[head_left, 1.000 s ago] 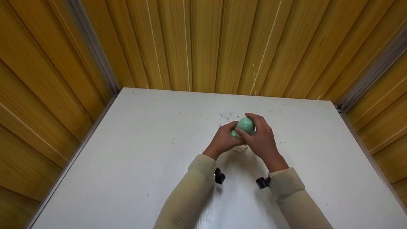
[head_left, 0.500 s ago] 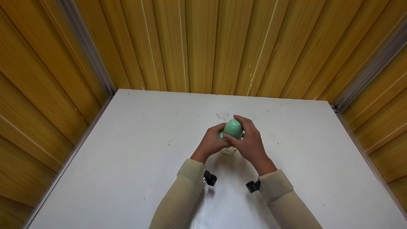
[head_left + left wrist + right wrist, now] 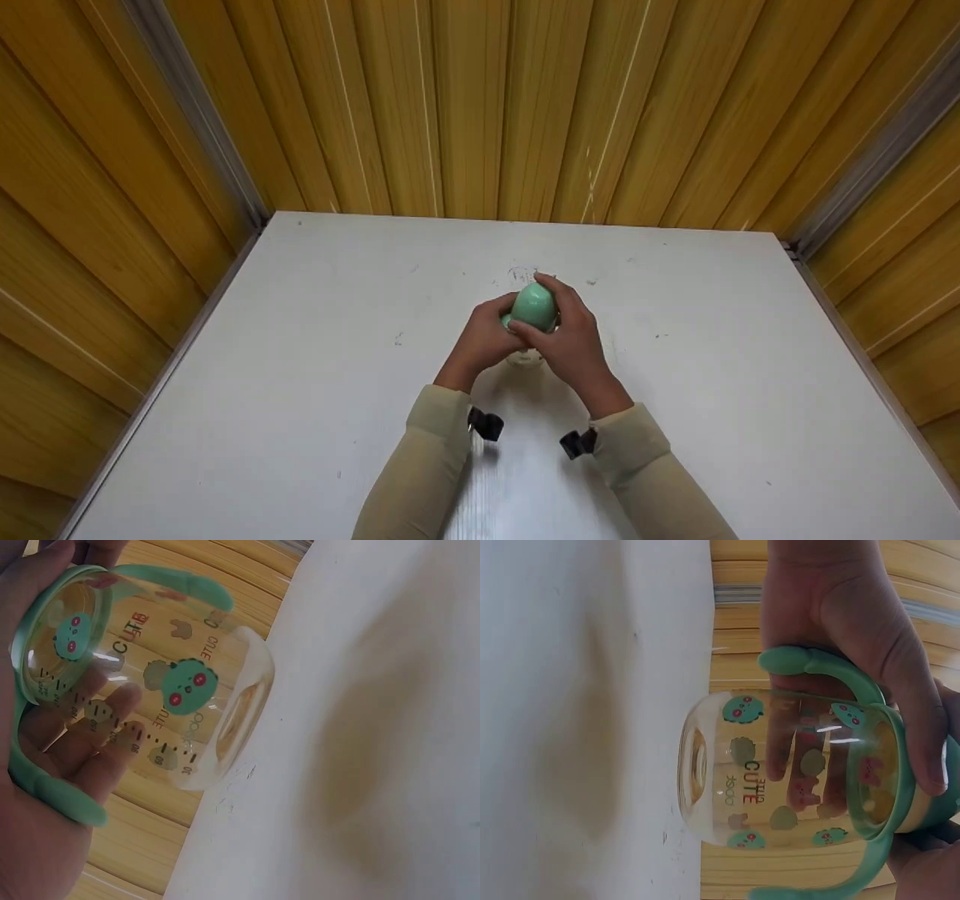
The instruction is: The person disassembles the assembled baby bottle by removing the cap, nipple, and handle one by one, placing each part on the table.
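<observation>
A clear baby bottle (image 3: 150,645) with printed cartoon faces and a measuring scale is held in both hands above the table. It carries two green side handles (image 3: 821,664), a green collar (image 3: 904,799) and a rounded green cap (image 3: 534,306). My left hand (image 3: 481,339) grips the bottle near its top; its fingers show through the clear wall, and its thumb lies over the collar in the right wrist view. On the cap is my right hand (image 3: 576,345), thumb in front and index finger over the far side. The base points down, with a shadow below.
The white table (image 3: 360,292) has small dark scuff marks. Yellow wood-look panels (image 3: 465,112) stand behind it and at both sides, with grey metal posts (image 3: 202,112) at the corners. Small black wrist cameras (image 3: 487,425) hang under the sleeves.
Both hands and the bottle have shifted left across the table, and the head view has turned slightly. The hold on cap and bottle looks the same.
</observation>
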The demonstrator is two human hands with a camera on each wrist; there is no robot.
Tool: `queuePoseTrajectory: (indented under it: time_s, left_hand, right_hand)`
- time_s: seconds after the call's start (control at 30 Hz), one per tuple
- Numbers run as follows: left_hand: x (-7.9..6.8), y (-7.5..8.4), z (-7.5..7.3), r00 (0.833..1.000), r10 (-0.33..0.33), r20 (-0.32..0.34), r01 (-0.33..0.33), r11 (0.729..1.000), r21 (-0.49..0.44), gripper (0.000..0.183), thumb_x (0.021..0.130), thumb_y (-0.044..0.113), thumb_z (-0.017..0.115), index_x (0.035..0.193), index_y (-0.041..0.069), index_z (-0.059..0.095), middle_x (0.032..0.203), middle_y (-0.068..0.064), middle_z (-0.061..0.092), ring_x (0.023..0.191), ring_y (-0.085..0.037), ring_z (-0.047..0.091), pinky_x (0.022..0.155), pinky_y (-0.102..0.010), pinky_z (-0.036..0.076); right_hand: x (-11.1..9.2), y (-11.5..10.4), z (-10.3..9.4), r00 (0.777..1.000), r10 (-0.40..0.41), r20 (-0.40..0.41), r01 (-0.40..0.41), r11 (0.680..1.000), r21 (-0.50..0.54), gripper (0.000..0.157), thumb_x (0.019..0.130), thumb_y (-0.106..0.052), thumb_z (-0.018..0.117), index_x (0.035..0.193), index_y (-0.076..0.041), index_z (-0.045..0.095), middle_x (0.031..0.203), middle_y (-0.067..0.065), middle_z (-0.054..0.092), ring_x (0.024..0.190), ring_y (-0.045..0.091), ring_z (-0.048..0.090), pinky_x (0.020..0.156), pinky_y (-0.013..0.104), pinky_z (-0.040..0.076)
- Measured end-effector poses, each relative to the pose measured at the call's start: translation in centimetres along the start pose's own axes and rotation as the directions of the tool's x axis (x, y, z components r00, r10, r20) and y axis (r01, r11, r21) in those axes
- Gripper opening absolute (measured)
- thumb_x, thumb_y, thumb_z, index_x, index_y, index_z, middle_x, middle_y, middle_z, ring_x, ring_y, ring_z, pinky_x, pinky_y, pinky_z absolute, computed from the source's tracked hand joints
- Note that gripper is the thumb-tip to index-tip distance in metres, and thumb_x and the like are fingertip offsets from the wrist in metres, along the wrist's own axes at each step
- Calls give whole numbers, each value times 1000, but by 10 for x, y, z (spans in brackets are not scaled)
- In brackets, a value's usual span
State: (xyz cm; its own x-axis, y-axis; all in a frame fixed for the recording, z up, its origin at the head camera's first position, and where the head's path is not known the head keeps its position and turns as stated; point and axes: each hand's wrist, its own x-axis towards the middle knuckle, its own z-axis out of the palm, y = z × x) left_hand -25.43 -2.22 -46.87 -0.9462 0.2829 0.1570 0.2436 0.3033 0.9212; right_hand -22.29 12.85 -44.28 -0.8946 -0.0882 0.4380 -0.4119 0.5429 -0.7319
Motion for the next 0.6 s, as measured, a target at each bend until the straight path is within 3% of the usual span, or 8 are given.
queuePoseTrajectory:
  time_s: [0.33,0.6]
  left_hand:
    - [-3,-5,-2,1000,-3,-6,3,1000,-23,57,73,32,85,125,26,64,117,9,67,106,-13,62,93,-41,51]
    - [-6,-8,-5,1000,-16,-11,16,999,-35,57,72,29,85,125,26,64,116,9,67,105,-14,61,92,-42,51]
  right_hand:
    - [-4,1,9,998,44,-35,-41,995,88,71,76,-47,78,139,-30,49,137,-3,53,120,21,55,96,47,50]
    - [-5,1,14,998,40,-38,-35,992,121,71,76,-46,80,138,-28,51,134,-3,55,115,20,58,91,45,51]
